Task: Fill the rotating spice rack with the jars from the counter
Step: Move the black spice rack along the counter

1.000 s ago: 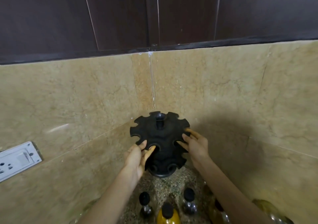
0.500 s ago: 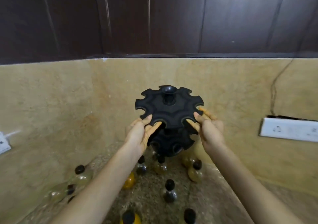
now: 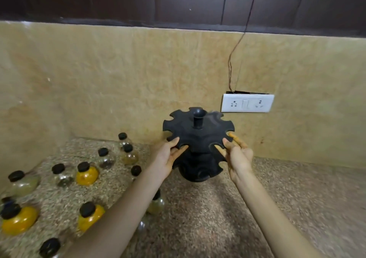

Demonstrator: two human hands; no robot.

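The black rotating spice rack (image 3: 198, 134) has two notched tiers and a centre post, and every slot is bare. My left hand (image 3: 168, 158) grips the left edge of its top tier. My right hand (image 3: 237, 154) grips the right edge. Whether its base touches the speckled counter (image 3: 297, 198) I cannot tell. Several round clear jars with black caps stand on the counter to the left. Some hold yellow powder, such as one jar (image 3: 87, 173) and another (image 3: 90, 217); others look pale or dark, like this jar (image 3: 106, 158). My left forearm hides part of one jar (image 3: 156, 203).
A beige tiled wall runs behind the counter, with a white socket panel (image 3: 247, 103) just right of the rack and a thin wire (image 3: 231, 69) rising from it. Dark cabinets (image 3: 178, 0) hang above. The left wall meets the counter beside the jars.
Both hands carried the rack out of the wall corner and to the right, past the jars. The view swung right with it, so the socket panel now sits beside the rack.
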